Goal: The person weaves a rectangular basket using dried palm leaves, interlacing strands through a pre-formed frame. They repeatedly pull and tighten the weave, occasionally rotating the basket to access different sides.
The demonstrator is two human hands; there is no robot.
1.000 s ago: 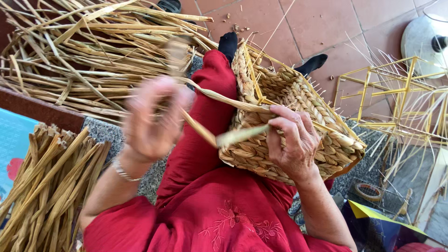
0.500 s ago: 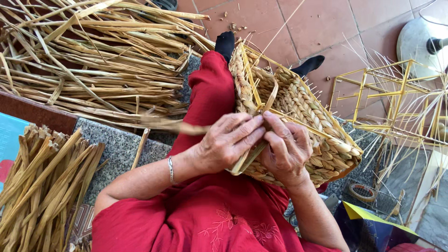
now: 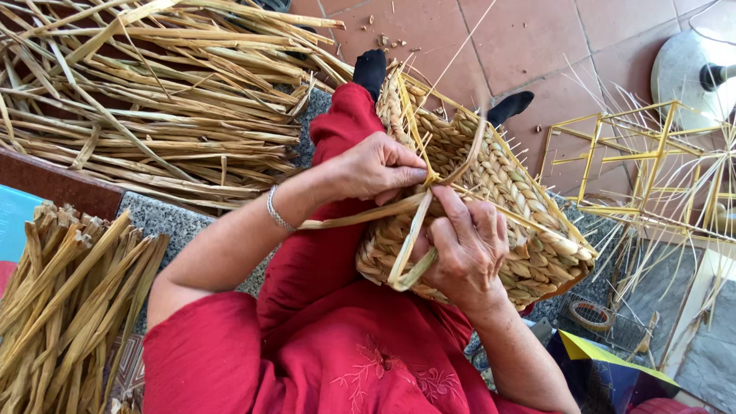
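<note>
On the lap of a person in red clothing (image 3: 337, 360), a half-woven rectangular basket of braided tan straw (image 3: 506, 192) lies tilted, its open rim of thin yellow frame rods turned up and to the right. The left hand (image 3: 376, 165) sits at the near rim of the basket, its grip narrow, fingertips pinched on a flat pale-yellow straw strand (image 3: 360, 216) where that strand meets the rim. The strand runs from this pinch back to the left across the red trouser leg. The right hand (image 3: 464, 249) lies against the woven side wall of the basket, palm towards it, its grip closed around a second folded length of straw (image 3: 410, 264) that loops down and curls beneath the fingers. The 2 hands are just beside each other, the thumb of the right nearly touching the fingertips of the left. A thin silver bracelet (image 3: 277, 211) circles the left wrist.

To the left, a big loose heap of long dried straw stalks (image 3: 153, 100) spreads over the reddish tiled floor (image 3: 537, 38). Nearer, at the lower left, a bundle of cut straw stalks (image 3: 57, 307) stands with its ends up, beside a grey speckled stone ledge (image 3: 157, 218). 2 feet in black socks (image 3: 372, 67) show beyond the basket. At the right stands a bare yellow rod frame (image 3: 636, 165) with loose thin ends sticking out, and a round white fan base (image 3: 694, 77) is in the upper right corner.
</note>
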